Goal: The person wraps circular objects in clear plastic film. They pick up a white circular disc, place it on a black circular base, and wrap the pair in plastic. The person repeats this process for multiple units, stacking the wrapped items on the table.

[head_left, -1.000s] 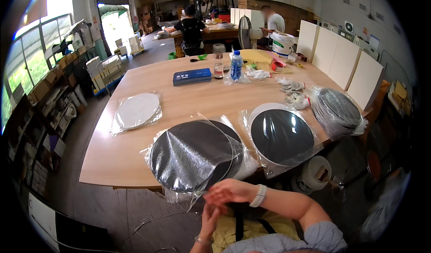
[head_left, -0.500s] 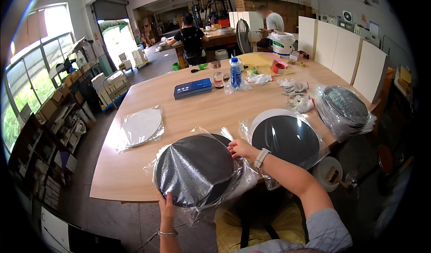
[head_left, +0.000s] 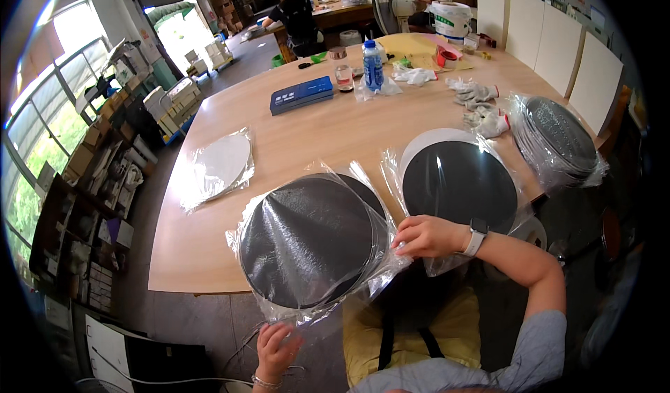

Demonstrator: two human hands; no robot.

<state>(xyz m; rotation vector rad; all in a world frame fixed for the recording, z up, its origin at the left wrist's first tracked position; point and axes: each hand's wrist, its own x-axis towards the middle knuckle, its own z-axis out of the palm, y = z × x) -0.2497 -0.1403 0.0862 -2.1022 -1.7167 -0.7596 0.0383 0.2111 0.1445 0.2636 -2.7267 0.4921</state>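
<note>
A stack of dark round discs in clear plastic bags (head_left: 307,239) lies at the table's front edge, its near side overhanging. My right hand (head_left: 427,237) pinches the crumpled plastic at the stack's right side. Just below the near edge of the stack is my left hand (head_left: 276,351), its fingers loosely bent and apart, with nothing visible in them. To the right, another bagged dark disc (head_left: 457,184) rests partly over a white round piece (head_left: 426,140). A bagged white disc (head_left: 222,164) lies on the left part of the table.
On the wooden table (head_left: 188,260) are a blue box (head_left: 301,96), a blue bottle (head_left: 373,66), a glass jar (head_left: 341,71), work gloves (head_left: 481,107) and a bagged disc stack (head_left: 562,138). White panels (head_left: 551,41) stand at right. Two people work beyond; shelves line the left.
My right hand has moved right and down, drawing the bag's plastic outward. My left hand has come off the stack's near edge and dropped lower. The view has tilted downward.
</note>
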